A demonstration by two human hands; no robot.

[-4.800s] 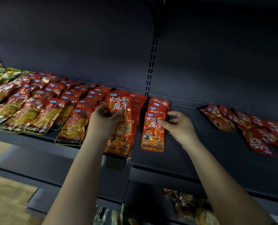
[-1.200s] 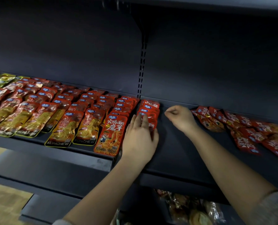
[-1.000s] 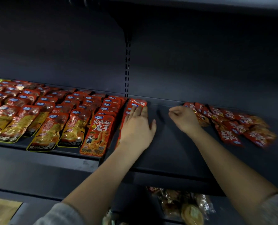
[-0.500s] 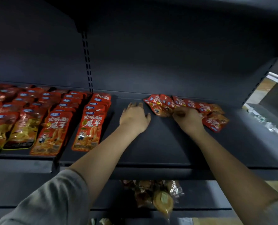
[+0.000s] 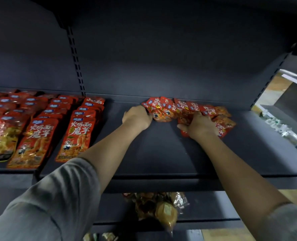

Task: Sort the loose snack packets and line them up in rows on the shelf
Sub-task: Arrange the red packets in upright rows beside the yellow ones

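Glossy red foil packets (image 5: 187,110) heaped loosely on matte dark shelf (image 5: 161,153); left hand (image 5: 137,117) and right hand (image 5: 200,126) each clutch some

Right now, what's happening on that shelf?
A person is restocking a dark shelf. Both hands are at a loose pile of red snack packets against the back wall: the left hand grips the pile's left end, the right hand curls over its right part. To the left, red packets already lie in neat overlapping rows. The stretch of shelf between rows and pile is bare. The pile is not yet lined up.
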